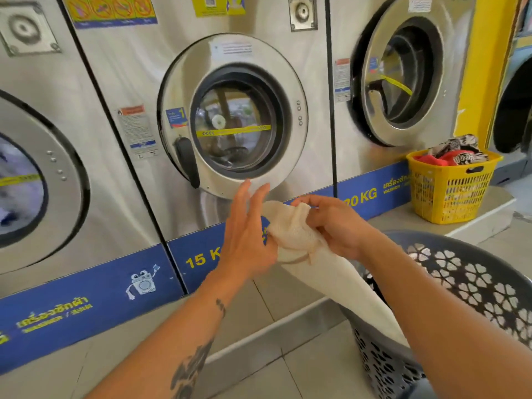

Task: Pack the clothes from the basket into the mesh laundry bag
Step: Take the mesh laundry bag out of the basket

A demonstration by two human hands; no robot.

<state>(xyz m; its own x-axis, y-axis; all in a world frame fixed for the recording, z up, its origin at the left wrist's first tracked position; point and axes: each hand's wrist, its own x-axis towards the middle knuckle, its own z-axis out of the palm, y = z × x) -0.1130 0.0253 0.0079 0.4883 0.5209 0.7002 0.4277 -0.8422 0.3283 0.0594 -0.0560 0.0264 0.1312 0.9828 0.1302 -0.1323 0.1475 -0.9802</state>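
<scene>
A cream mesh laundry bag is bunched at its top in my right hand, which grips it at mid-frame. The rest of the bag trails down to the right into a dark grey perforated basket at the lower right. My left hand is beside the bag's top with its fingers spread and pointing up, its palm touching the mesh without closing on it. The basket's inside is hidden by my right arm and the bag.
Steel front-loading washers line the wall: one dead ahead with its door closed, one to the right with its door ajar. A yellow basket of red and patterned clothes stands on a raised ledge at the right. Tiled floor lies below.
</scene>
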